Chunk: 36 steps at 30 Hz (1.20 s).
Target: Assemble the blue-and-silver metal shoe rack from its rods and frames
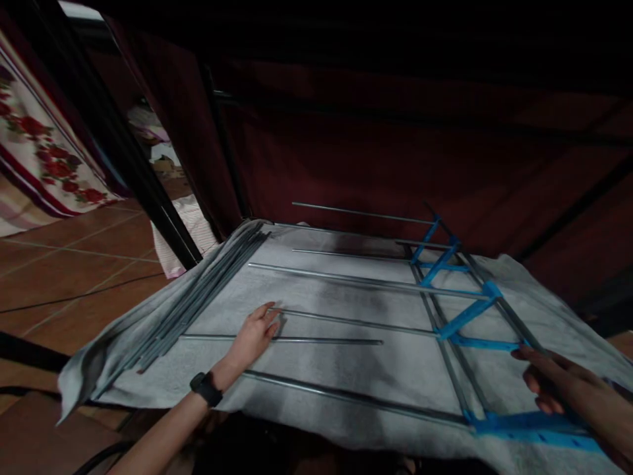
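Note:
Thin grey metal rods and blue plastic connectors [465, 318] form a partly joined frame on a grey cloth. My left hand [254, 336], with a black watch on its wrist, has its fingertips closed at the free end of one metal rod [346, 321]. That rod's far end meets a blue connector. Beneath this hand runs a loose rod [336, 341]. At the right, my right hand [564, 379] is curled around the frame's outer long rod [514, 320], beside a connector's corner. Its palm side is hidden. Other rods [366, 282] stretch left from the connectors.
A bundle of loose rods [208, 290] lies along the left of the grey cloth [316, 369]. A dark post [163, 218] stands left of it. Dark red fabric [346, 158] hangs behind. A flowered cloth [54, 158] hangs over the tiled floor [99, 264].

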Tool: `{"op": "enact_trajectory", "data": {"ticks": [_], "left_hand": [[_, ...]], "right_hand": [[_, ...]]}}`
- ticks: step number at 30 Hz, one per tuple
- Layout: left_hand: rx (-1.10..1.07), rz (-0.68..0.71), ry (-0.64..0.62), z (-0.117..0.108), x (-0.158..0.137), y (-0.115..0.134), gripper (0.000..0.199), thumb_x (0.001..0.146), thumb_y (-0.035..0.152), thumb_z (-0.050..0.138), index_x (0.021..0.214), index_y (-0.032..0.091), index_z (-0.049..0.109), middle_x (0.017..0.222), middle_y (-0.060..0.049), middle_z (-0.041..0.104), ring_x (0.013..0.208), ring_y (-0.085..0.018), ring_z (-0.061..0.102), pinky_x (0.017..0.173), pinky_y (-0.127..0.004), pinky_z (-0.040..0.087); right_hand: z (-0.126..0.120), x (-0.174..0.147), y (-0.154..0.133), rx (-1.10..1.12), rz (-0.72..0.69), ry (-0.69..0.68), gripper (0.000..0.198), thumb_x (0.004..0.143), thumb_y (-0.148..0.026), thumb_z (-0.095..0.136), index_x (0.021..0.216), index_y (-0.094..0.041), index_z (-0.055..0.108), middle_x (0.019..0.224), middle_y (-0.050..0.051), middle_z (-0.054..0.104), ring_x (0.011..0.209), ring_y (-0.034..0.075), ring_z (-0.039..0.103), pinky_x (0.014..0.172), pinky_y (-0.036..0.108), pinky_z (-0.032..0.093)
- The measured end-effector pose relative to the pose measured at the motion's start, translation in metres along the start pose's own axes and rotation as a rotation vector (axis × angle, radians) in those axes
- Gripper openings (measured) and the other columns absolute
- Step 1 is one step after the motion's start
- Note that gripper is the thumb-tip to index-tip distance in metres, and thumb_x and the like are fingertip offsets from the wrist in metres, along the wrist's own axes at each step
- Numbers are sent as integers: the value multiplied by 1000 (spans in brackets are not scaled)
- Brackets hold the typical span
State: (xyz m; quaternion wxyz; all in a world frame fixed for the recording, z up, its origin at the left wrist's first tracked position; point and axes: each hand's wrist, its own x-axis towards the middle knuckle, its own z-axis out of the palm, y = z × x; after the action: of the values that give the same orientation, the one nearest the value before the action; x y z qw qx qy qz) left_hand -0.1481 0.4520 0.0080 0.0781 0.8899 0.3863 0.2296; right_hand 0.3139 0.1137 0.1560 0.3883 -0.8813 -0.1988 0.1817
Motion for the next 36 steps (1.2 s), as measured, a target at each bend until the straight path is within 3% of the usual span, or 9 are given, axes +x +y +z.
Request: {"op": "enact_trajectory", "data": {"ticks": [3, 8, 13, 20, 26, 36], "left_hand": [[-39, 82, -62, 5, -10, 39, 35, 94, 25, 49, 126, 20, 61, 136, -12, 58, 122, -24, 58, 104, -42, 50], [-26, 175, -185, 23, -12, 96, 37, 94, 20, 50, 130, 19, 59, 139, -13, 56, 126, -24, 55, 107, -42, 47], [-5, 206, -268, 47, -7, 128, 38, 95, 23, 48, 132, 19, 58, 137, -13, 59, 125, -23, 56, 107, -43, 45], [104, 201, -294, 70, -2, 134, 39, 96, 22, 45, 132, 19, 58, 132, -14, 62, 119, -25, 58, 102, -42, 44], [168, 238, -268, 87, 6, 126, 37, 95, 21, 44, 129, 22, 60, 123, -10, 64, 115, -25, 58, 99, -40, 45], [143, 300, -249, 84, 5, 127, 48, 89, 6, 37, 126, 23, 62, 116, -10, 65, 105, -23, 61, 95, -41, 49]], "right_hand": [[2, -3, -1, 123, 42, -132, 36, 72, -62, 60, 71, -27, 54, 53, 3, 56, 41, 17, 46, 44, 33, 41], [5, -8, -11, 200, -28, -113, 35, 79, -60, 58, 85, -26, 56, 55, 2, 58, 41, 14, 46, 46, 30, 42], [6, -11, -21, 227, -64, -121, 45, 80, -65, 54, 88, -20, 55, 51, 0, 57, 37, 14, 46, 43, 29, 41], [6, -6, -10, 277, -121, -112, 44, 93, -58, 40, 92, -18, 57, 57, 0, 60, 42, 13, 52, 46, 26, 43], [8, -1, -10, 349, -70, -97, 38, 97, -47, 39, 90, -16, 59, 61, 3, 64, 49, 13, 56, 52, 25, 48], [8, -2, -12, 323, -57, -77, 47, 98, -57, 35, 91, -17, 61, 65, 6, 68, 51, 14, 59, 55, 26, 50]]}}
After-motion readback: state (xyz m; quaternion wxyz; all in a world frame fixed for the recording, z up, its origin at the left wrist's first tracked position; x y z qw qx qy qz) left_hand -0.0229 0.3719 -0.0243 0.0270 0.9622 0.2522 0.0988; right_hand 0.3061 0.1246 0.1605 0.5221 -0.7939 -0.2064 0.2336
